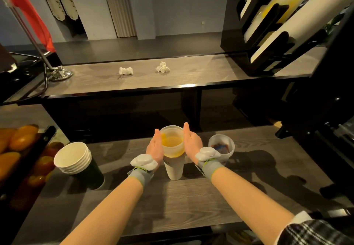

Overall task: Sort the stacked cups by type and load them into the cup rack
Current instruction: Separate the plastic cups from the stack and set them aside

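A tall stack of frosted plastic cups [173,145] with a yellow print stands upright on the lower wooden counter [172,206], its white lower part below my palms. My left hand [155,147] presses its left side and my right hand [192,142] its right side, thumbs up. A stack of paper cups [73,158], white inside and dark green outside, leans to the left of it. Another frosted plastic cup stack [222,147] with a brown print stands behind my right wrist. The black cup rack [268,34] at the upper right holds slanted rows of white cups.
Two crumpled white tissues [126,71] [162,67] lie on the upper shelf [172,83]. A red flag on a chrome stand [57,73] is at the left. A tray of oranges and apples [17,149] sits at the left edge. Dark equipment [325,120] stands at the right.
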`<act>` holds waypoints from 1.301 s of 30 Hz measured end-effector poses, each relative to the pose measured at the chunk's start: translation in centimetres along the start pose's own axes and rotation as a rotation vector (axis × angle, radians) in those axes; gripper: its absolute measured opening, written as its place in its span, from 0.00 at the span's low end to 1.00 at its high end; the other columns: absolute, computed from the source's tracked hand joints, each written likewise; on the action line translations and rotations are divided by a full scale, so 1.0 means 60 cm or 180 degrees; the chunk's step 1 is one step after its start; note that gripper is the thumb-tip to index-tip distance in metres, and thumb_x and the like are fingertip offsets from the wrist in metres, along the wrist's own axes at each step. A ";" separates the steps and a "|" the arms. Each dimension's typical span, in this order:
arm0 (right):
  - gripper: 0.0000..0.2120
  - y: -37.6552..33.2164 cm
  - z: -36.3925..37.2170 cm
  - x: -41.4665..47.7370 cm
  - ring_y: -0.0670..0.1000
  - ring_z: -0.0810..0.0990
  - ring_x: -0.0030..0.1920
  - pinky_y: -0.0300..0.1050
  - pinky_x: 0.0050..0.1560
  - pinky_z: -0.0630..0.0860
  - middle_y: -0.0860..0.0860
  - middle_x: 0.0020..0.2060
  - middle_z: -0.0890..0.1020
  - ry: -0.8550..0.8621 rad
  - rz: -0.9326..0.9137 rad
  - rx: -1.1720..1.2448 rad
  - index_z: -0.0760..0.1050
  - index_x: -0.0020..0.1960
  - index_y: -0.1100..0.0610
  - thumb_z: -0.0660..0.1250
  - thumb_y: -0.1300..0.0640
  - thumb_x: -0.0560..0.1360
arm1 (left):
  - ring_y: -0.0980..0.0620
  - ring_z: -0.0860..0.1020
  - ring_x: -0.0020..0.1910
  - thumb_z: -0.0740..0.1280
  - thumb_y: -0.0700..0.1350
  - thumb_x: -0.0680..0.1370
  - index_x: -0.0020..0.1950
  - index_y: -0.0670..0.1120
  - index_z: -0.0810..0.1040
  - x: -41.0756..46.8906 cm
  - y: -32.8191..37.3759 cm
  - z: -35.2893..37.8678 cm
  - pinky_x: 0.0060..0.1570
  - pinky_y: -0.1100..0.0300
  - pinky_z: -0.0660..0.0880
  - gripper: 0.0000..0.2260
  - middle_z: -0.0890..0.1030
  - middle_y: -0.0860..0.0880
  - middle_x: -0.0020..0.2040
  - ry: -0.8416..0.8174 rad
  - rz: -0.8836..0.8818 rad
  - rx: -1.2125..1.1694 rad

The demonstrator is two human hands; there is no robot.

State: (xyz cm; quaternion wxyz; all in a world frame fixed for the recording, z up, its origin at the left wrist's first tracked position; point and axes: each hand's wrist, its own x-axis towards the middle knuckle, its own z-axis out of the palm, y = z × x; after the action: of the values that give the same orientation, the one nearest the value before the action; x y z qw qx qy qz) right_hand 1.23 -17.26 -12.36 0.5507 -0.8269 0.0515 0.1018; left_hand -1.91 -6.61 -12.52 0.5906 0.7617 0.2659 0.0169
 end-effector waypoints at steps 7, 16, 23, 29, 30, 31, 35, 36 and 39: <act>0.27 -0.047 -0.016 0.003 0.53 0.72 0.39 0.47 0.47 0.67 0.49 0.30 0.70 0.0405 -0.0189 -0.0001 0.64 0.29 0.52 0.43 0.40 0.80 | 0.42 0.70 0.68 0.45 0.58 0.81 0.74 0.46 0.64 -0.003 0.050 -0.003 0.67 0.51 0.64 0.27 0.72 0.43 0.69 0.0155 0.0253 0.0119; 0.32 -0.167 -0.057 -0.004 0.60 0.77 0.49 0.49 0.52 0.68 0.56 0.42 0.79 0.0435 -0.0575 -0.0151 0.76 0.40 0.60 0.42 0.41 0.80 | 0.44 0.75 0.58 0.41 0.61 0.80 0.62 0.41 0.77 -0.009 0.160 -0.040 0.56 0.56 0.64 0.34 0.79 0.44 0.57 0.0302 0.0653 -0.0163; 0.36 -0.254 -0.054 -0.019 0.62 0.74 0.60 0.50 0.61 0.67 0.62 0.59 0.78 0.0357 -0.0824 -0.0047 0.75 0.59 0.65 0.42 0.38 0.79 | 0.43 0.77 0.58 0.41 0.65 0.77 0.58 0.42 0.80 -0.017 0.219 -0.095 0.57 0.53 0.69 0.37 0.80 0.43 0.58 0.0565 0.0902 -0.0411; 0.35 -0.286 0.003 -0.032 0.62 0.73 0.63 0.49 0.63 0.65 0.63 0.62 0.76 0.0126 -0.0855 0.0018 0.73 0.62 0.66 0.43 0.39 0.79 | 0.47 0.74 0.54 0.43 0.63 0.79 0.59 0.40 0.77 -0.036 0.220 -0.161 0.54 0.56 0.66 0.34 0.76 0.45 0.54 0.0879 0.0824 -0.0429; 0.36 -0.284 0.017 -0.031 0.62 0.73 0.63 0.50 0.63 0.65 0.63 0.62 0.76 0.0060 -0.0798 -0.0009 0.73 0.63 0.65 0.42 0.38 0.79 | 0.48 0.73 0.50 0.43 0.62 0.79 0.53 0.41 0.79 -0.036 0.215 -0.168 0.51 0.57 0.65 0.32 0.76 0.45 0.51 0.0873 0.0806 -0.0361; 0.35 -0.281 0.031 -0.031 0.62 0.73 0.63 0.51 0.64 0.65 0.63 0.63 0.75 -0.0011 -0.0746 -0.0041 0.71 0.65 0.64 0.42 0.38 0.79 | 0.47 0.73 0.48 0.43 0.62 0.79 0.48 0.42 0.78 -0.034 0.207 -0.177 0.50 0.57 0.65 0.31 0.76 0.45 0.50 0.0882 0.0770 -0.0296; 0.32 -0.260 0.080 -0.037 0.61 0.71 0.65 0.50 0.65 0.64 0.60 0.65 0.74 -0.0210 -0.0564 0.0039 0.71 0.66 0.63 0.43 0.41 0.80 | 0.40 0.75 0.60 0.44 0.59 0.80 0.63 0.40 0.75 -0.017 0.168 -0.209 0.58 0.53 0.67 0.31 0.77 0.39 0.61 0.0900 0.0551 -0.0056; 0.31 -0.252 0.085 -0.040 0.61 0.72 0.64 0.50 0.64 0.65 0.60 0.64 0.74 -0.0242 -0.0544 0.0030 0.72 0.64 0.63 0.44 0.41 0.80 | 0.40 0.74 0.62 0.44 0.58 0.81 0.66 0.40 0.72 -0.016 0.159 -0.211 0.58 0.54 0.66 0.29 0.76 0.38 0.63 0.0878 0.0511 0.0037; 0.31 -0.227 0.123 -0.039 0.60 0.74 0.61 0.50 0.63 0.67 0.60 0.61 0.77 -0.0355 -0.0434 -0.0095 0.75 0.61 0.62 0.44 0.41 0.80 | 0.40 0.71 0.66 0.46 0.56 0.82 0.73 0.40 0.64 -0.008 0.125 -0.225 0.64 0.53 0.65 0.27 0.72 0.39 0.68 0.0785 0.0293 0.0274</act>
State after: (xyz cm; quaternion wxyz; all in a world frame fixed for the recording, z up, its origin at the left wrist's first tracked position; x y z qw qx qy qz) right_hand 0.79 -5.22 -2.33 0.5460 -0.8296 -0.0372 0.1108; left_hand -4.04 4.03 -1.51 0.5189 0.7898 0.3017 0.1260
